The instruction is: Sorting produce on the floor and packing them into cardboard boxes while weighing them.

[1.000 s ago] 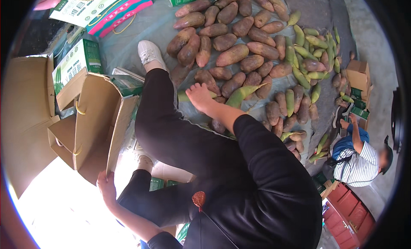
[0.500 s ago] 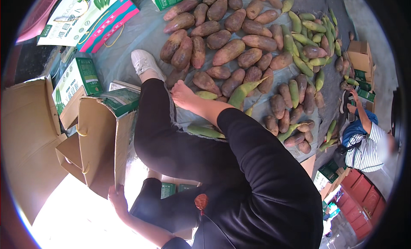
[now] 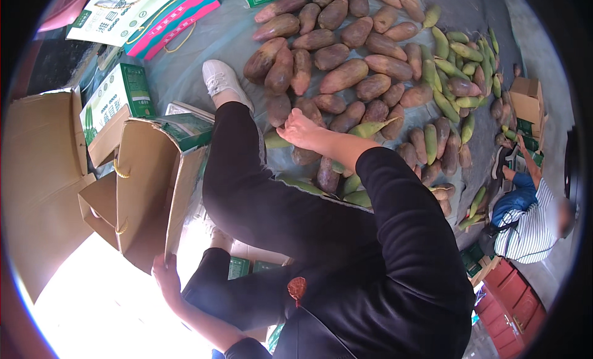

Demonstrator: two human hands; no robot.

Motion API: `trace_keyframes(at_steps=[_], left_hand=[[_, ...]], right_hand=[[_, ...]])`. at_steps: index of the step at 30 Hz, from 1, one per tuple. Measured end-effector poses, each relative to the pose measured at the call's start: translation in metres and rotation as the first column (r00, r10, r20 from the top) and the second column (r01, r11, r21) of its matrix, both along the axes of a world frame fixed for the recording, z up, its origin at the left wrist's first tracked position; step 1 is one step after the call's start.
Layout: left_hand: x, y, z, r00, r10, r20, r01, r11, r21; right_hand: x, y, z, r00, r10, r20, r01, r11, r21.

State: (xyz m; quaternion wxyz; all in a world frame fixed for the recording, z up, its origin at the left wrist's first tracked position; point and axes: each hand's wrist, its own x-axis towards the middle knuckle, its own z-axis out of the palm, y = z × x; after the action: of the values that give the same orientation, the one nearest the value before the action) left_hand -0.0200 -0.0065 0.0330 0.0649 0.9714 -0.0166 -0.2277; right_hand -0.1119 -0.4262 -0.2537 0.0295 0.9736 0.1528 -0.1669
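Ground sheet (image 3: 204, 56): a grey sheet spread on the floor carries everything; its bare part lies at the far left, between the produce heap and the cartons.
Produce heap (image 3: 346, 75): brown oblong tubers fill the far middle of the sheet, and green husked pods (image 3: 454, 50) run along its right edge. They lie packed, touching one another, with little open ground between.
Large carton (image 3: 145, 186): a brown cardboard box with its flaps open stands at the near left edge, just beside the person's bent leg.
Printed boxes (image 3: 114, 103): green and white cartons sit behind the large carton, and flat ones lie at the far left corner.
Other person (image 3: 531, 220): someone in a striped top crouches at the right edge, well apart.
White shoe (image 3: 222, 81): it rests on bare sheet, touching the heap's left side.
Right hand (image 3: 299, 129): it reaches forward onto the heap, fingers curled down on a tuber (image 3: 309, 112) at the heap's near edge; whether it is gripped I cannot tell.
Left hand (image 3: 167, 279): its fingers pinch the large carton's lower edge.
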Motion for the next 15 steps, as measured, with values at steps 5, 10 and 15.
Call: trace_keyframes(at_steps=[5, 10, 15], left_hand=[[0.002, -0.003, -0.007, 1.0, 0.018, -0.025, -0.018, 1.0, -0.022], [0.003, -0.001, -0.003, 0.999, 0.028, -0.046, -0.029, 1.0, -0.012], [0.001, -0.002, -0.006, 0.999, 0.04, -0.019, -0.041, 0.999, -0.03]], right_hand=[[-0.015, 0.009, 0.012, 0.993, -0.114, 0.024, 0.112, 0.991, 0.071], [-0.017, 0.037, 0.013, 0.969, -0.215, 0.119, 0.191, 0.965, 0.18], [0.006, 0.071, -0.005, 0.947, -0.267, 0.182, 0.261, 0.964, 0.052]])
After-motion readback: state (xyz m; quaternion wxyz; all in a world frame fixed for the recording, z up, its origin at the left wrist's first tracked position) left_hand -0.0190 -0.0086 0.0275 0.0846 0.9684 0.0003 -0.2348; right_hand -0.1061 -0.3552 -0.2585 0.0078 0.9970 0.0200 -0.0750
